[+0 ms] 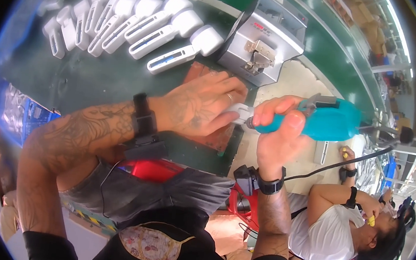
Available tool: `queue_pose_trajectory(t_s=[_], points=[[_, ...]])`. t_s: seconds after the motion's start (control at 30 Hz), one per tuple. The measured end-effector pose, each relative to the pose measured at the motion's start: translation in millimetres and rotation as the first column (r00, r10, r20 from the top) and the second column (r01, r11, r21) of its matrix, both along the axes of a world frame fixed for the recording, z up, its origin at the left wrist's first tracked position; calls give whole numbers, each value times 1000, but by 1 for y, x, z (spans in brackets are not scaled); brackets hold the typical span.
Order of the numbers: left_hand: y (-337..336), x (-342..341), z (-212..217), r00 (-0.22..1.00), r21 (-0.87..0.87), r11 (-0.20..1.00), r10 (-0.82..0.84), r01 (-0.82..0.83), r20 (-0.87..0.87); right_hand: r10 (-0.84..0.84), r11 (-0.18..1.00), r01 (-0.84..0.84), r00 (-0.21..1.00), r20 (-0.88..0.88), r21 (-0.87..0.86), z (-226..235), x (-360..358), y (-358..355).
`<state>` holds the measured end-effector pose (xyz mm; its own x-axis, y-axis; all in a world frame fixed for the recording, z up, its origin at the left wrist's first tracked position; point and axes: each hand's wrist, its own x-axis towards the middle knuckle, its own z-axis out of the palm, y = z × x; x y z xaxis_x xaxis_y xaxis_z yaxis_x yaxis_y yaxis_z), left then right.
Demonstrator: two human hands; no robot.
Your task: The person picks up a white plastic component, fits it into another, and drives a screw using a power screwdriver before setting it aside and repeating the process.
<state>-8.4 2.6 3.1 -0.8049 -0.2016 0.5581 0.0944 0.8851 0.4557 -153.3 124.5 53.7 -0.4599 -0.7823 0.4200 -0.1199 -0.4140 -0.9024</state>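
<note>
Teal power tool [334, 122], white part [241, 113]

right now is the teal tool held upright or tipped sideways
Tipped sideways: the teal tool runs across the view in the right hand, its tip end toward the white part.

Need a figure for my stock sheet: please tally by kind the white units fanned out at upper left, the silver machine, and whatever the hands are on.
White units: 10, leaving out the blur at the far-left edge
Silver machine: 1
Teal tool in the right hand: 1
White piece, partly hidden, at the left hand: 1
Total: 13
</note>
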Motion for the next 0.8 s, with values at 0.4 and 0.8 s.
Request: queue_pose_trajectory(t_s=[0.4, 0.8], points=[[-4, 83, 44, 970, 213, 960, 210, -181, -119, -74, 955, 128, 976, 203, -267, 46, 21, 68], [-167, 387, -39, 10, 401, -55, 987, -914, 159, -151, 965, 201, 952, 265, -171, 30, 15, 89]])
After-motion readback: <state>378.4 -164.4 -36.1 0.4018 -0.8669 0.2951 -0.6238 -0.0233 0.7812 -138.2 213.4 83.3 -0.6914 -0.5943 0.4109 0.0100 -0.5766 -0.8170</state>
